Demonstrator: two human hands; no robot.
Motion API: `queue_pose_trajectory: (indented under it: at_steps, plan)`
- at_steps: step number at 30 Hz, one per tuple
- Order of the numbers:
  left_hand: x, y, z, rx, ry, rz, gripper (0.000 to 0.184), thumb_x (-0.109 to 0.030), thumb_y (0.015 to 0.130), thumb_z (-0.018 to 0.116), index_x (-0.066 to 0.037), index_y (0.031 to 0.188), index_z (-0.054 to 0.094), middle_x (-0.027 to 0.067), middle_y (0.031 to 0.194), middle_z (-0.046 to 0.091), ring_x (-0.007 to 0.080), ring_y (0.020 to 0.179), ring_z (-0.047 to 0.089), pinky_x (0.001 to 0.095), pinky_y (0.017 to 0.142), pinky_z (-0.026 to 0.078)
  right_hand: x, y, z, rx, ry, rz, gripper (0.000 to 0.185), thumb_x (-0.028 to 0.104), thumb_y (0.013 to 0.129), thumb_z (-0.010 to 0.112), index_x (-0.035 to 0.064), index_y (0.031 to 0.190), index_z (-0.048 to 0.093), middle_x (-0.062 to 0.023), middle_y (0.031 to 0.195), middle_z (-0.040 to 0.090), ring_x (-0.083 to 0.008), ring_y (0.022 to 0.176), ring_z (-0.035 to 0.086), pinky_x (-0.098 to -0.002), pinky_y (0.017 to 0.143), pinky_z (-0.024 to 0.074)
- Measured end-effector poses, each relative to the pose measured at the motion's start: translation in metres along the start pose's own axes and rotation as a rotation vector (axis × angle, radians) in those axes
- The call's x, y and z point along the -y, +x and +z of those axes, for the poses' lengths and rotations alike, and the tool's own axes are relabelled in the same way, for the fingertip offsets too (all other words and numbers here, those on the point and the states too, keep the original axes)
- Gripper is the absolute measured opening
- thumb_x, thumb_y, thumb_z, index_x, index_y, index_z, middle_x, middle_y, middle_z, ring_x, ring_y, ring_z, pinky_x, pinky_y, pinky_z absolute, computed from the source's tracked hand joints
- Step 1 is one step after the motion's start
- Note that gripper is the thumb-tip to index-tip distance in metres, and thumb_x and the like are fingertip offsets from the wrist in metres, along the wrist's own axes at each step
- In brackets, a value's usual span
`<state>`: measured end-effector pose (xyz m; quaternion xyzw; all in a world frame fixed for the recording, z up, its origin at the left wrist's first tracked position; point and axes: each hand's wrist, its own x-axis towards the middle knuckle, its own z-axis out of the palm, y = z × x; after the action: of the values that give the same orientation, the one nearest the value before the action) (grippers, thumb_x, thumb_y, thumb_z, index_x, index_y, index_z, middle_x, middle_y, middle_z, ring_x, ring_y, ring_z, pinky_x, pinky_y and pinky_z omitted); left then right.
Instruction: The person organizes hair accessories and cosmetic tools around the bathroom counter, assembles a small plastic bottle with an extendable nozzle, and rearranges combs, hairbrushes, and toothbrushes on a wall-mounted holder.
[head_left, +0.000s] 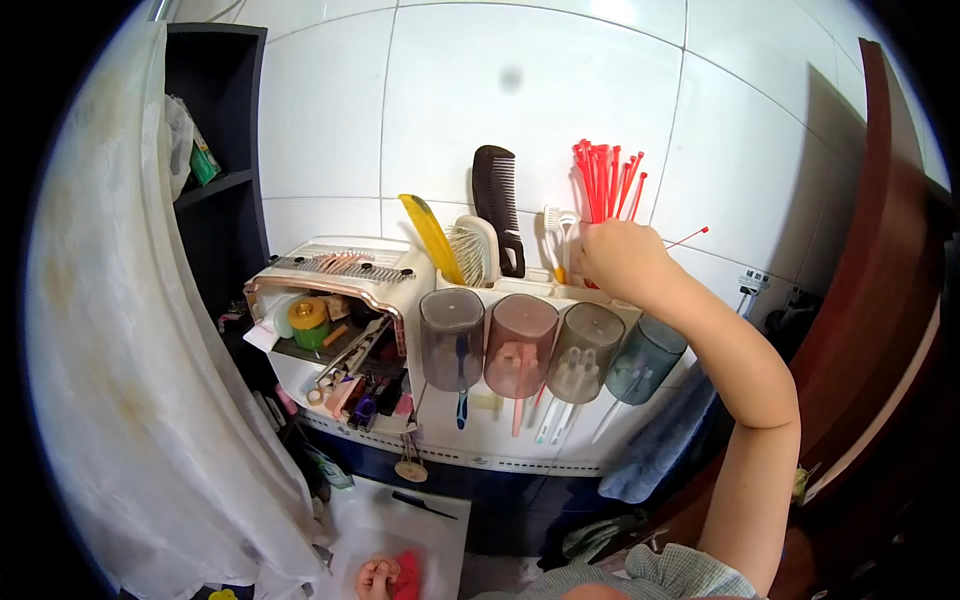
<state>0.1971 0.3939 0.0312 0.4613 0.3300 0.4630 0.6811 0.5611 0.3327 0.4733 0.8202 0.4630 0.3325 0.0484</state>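
Observation:
At the top of the white wall rack, my right hand point(622, 258) is closed around a bundle of thin red cable ties point(600, 180). Their small heads fan out above the fist, and one strip pokes out to the right; their lower ends are hidden. Beside the fist stand a white toothbrush point(552, 232), a black comb point(496, 205), a white hairbrush point(480, 250) and a yellow comb point(432, 235). Low in the view, over the washbasin, my left hand point(374, 579) has its fingers closed at a crumpled red thing point(406, 576), whose kind I cannot make out.
Several tinted cups point(523, 330) hang under the rack with toothbrushes below. To their left, an open compartment point(330, 260) holds a green jar point(308, 322) and small items. A pale curtain point(130, 350) borders the left, a reddish-brown door point(870, 300) the right. A black comb point(424, 505) lies on the washbasin point(345, 510).

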Motion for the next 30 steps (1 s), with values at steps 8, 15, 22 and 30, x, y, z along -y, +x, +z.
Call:
queue_pose_trajectory:
  at_steps: [8,15,22,30]
  plan:
    - [-0.004,-0.004,0.007,-0.019,-0.039,0.009,0.009,-0.009,0.089,0.057,-0.001,0.093,0.059,0.0063,0.078,0.059,0.0111,0.063,0.051,0.0226,0.055,0.044,-0.013,0.025,-0.011,0.429,0.817,0.086,0.022,0.016,0.080,0.065,-0.0045,0.073,0.061,-0.0108,0.052,0.059,-0.0150,0.039,0.057,-0.0269,0.036,0.0439]
    - [0.017,-0.012,0.004,0.027,0.168,0.332,0.012,-0.009,0.090,0.057,0.000,0.098,0.060,0.0057,0.075,0.058,0.0103,0.062,0.050,0.0222,0.054,0.042,-0.017,0.030,0.007,0.485,1.102,0.167,0.025,0.018,0.079,0.072,-0.0041,0.069,0.065,-0.0102,0.053,0.061,-0.0134,0.039,0.057,-0.0245,0.036,0.0452]
    - [-0.017,-0.023,0.020,0.000,-0.051,0.040,0.013,-0.014,0.091,0.055,-0.006,0.081,0.056,0.0030,0.066,0.054,0.0081,0.053,0.045,0.0188,0.046,0.034,-0.034,0.032,-0.002,0.325,1.205,0.214,0.024,0.019,0.081,0.071,-0.0031,0.073,0.066,-0.0113,0.055,0.063,-0.0149,0.043,0.061,-0.0241,0.037,0.0469]
    - [0.002,-0.023,0.014,-0.028,-0.003,0.017,0.011,-0.015,0.092,0.056,-0.005,0.086,0.057,0.0033,0.065,0.056,0.0077,0.048,0.046,0.0189,0.043,0.036,-0.043,0.031,-0.014,0.157,1.281,0.211,0.026,0.015,0.081,0.071,-0.0056,0.067,0.063,-0.0133,0.056,0.062,-0.0152,0.041,0.059,-0.0240,0.036,0.0466]
